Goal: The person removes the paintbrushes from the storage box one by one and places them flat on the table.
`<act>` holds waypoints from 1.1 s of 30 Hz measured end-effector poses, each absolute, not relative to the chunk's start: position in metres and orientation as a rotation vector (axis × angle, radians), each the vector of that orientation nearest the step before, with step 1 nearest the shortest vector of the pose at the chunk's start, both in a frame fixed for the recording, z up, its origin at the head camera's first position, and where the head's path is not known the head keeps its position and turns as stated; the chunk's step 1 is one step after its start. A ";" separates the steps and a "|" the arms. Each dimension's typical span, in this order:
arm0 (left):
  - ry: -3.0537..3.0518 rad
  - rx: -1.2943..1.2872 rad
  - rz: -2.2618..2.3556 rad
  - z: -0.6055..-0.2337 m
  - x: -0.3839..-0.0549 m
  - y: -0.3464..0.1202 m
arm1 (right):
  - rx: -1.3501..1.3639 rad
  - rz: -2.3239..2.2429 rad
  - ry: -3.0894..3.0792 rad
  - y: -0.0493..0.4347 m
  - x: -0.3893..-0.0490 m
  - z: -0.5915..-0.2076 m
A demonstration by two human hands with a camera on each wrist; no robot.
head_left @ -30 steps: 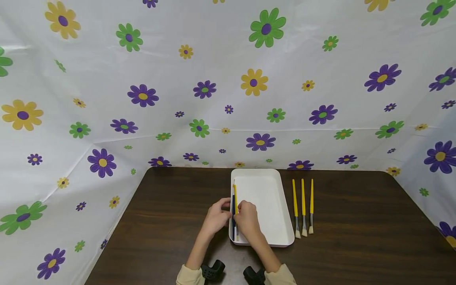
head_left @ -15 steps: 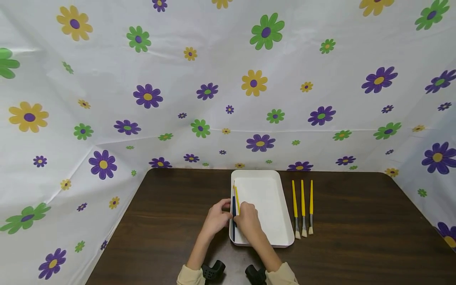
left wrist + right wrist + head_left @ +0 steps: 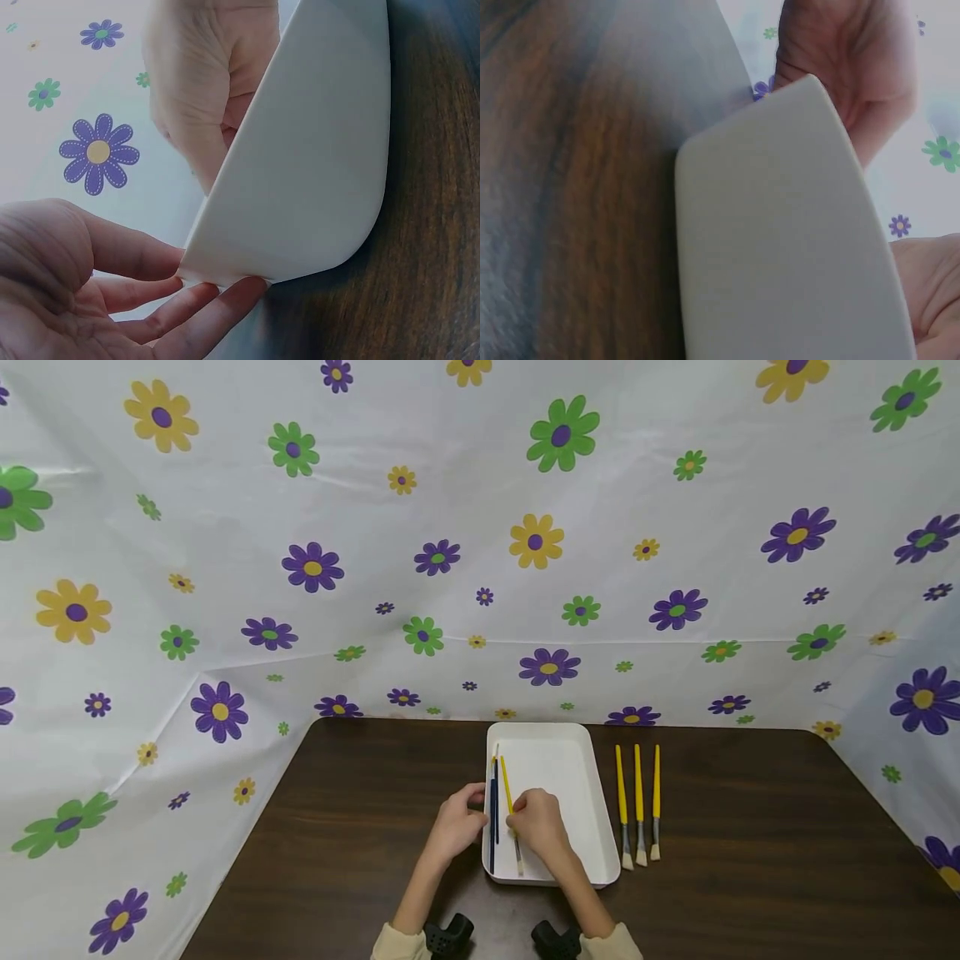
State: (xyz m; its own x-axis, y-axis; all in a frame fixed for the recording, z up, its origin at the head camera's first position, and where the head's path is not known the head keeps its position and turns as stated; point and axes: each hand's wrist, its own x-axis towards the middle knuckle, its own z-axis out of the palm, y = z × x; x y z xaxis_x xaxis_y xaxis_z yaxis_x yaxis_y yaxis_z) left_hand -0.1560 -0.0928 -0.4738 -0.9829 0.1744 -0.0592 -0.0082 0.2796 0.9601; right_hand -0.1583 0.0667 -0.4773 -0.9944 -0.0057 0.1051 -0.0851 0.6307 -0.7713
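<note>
In the head view my right hand [image 3: 542, 822] is inside the white tray [image 3: 555, 760]. Its thumb and fingertips pinch a slim yellow-handled paintbrush [image 3: 506, 781], bristles toward me. Left of it, two slim dark-blue-handled paintbrushes [image 3: 492, 827] lie along the tray's left wall, their bristles at the far end. My left hand [image 3: 454, 825] touches that wall from outside. The left wrist view has the left hand's extended fingers [image 3: 217, 311] against the tray wall [image 3: 300, 150]. The right hand's fingertips are hidden behind the rim there; the right wrist view hides the brushes behind the tray [image 3: 780, 225].
Three wider yellow-handled paintbrushes [image 3: 639, 793] lie side by side right of the tray on the dark wooden table [image 3: 750, 827], bristles toward me. A white flower-print cloth [image 3: 465, 502] hangs behind the table and along its sides.
My right hand has shifted right with the yellow-handled paintbrush, away from the dark-blue ones. A second dark-blue brush now shows clearly. The left hand has stayed at the tray's left wall.
</note>
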 end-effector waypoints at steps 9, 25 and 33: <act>2.360 0.126 1.786 -0.476 -0.155 -0.091 | 0.042 1.497 -2.697 0.080 -0.158 -0.471; 2.344 0.118 1.807 -0.476 -0.154 -0.092 | -0.112 1.732 -2.509 0.130 -0.158 -0.440; 2.359 0.129 1.792 -0.478 -0.154 -0.091 | -0.180 1.798 -2.471 0.155 -0.156 -0.432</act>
